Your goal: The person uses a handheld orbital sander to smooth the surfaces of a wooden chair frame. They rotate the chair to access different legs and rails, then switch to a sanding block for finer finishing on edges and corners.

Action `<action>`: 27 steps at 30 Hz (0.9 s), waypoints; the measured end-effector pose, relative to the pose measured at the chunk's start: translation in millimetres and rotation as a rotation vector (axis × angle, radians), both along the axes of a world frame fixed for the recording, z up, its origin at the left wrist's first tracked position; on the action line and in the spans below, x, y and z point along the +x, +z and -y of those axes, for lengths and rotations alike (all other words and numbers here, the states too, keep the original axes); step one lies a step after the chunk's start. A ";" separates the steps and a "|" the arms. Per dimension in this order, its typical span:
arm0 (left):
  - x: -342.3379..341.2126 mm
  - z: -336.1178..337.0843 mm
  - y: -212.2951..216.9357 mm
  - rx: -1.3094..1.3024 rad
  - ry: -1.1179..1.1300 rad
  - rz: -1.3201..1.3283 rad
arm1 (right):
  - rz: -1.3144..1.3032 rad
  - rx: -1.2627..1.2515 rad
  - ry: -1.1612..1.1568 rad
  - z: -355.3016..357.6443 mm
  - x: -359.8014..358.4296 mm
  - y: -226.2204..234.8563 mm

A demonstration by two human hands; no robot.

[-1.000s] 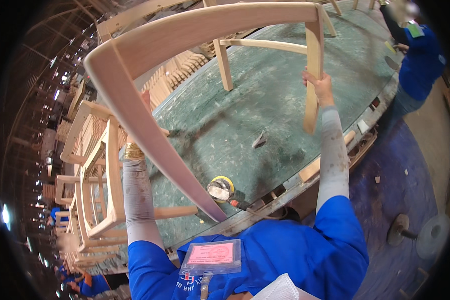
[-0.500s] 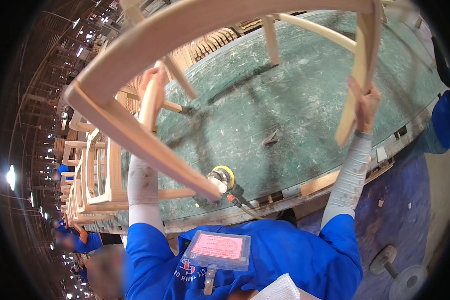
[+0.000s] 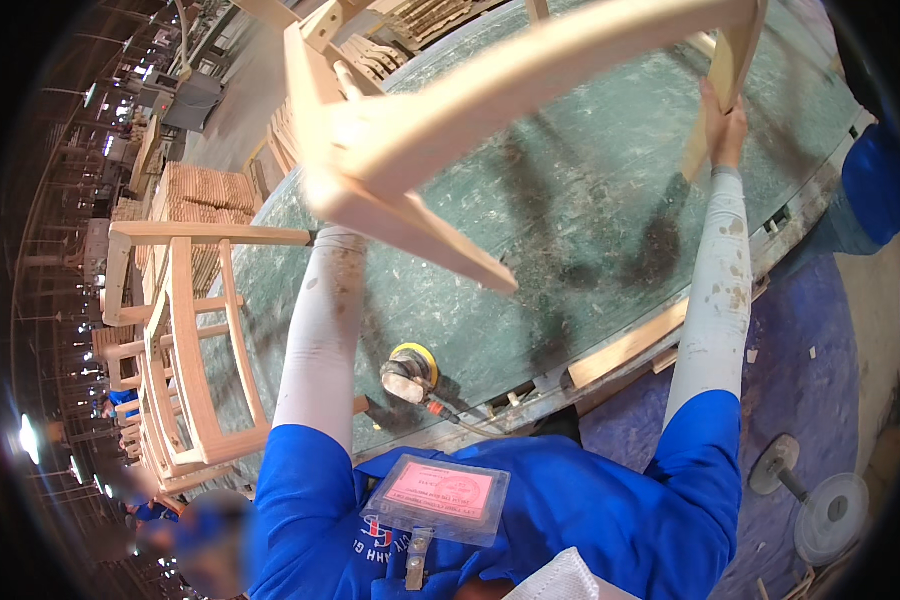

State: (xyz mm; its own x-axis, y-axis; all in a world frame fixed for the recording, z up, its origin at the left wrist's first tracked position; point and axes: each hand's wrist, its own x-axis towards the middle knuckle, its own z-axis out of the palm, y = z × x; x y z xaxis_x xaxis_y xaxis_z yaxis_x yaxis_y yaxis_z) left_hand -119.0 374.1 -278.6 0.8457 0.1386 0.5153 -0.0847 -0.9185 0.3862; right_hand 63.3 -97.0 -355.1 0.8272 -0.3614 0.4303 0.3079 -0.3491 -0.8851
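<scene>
A pale wooden chair frame [image 3: 530, 80] with a broad curved rail is held up over the green worktable [image 3: 450, 330]. My right hand [image 3: 726, 128] is closed around one of its legs at the far right. My left forearm reaches up to the frame's left corner, where the wood hides my left hand and its fingers. Below the frame, near the table's front edge, lies a sander [image 3: 408, 375] with a yellow pad and a hose.
Several wooden chair frames [image 3: 195, 350] stand along the left, beside stacked wood pieces [image 3: 200, 195]. A person in blue [image 3: 875, 180] is at the table's right end. A light wood strip [image 3: 630, 345] lies along the front edge. A round pale disc [image 3: 832, 517] is at lower right.
The chair frame has swung away from me, its left corner shifting right and its lower end rising off the sander. Both arms reach farther out. My left hand has gone behind the wood.
</scene>
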 end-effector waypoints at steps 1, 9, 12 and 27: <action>2.1 6.5 -4.3 -0.009 0.001 -0.024 | 0.069 -0.192 -0.132 -2.1 -4.3 -13.0; -87.6 17.0 -16.1 -0.171 0.006 -0.176 | -0.043 -0.487 0.786 -182.4 -191.5 -93.6; -167.8 39.5 -19.1 -0.139 -0.018 -0.161 | -0.187 -0.509 1.170 -211.8 -192.3 -130.1; -436.7 81.0 -76.3 -0.886 0.548 -0.320 | -0.804 -0.246 1.534 -275.2 -161.0 -138.7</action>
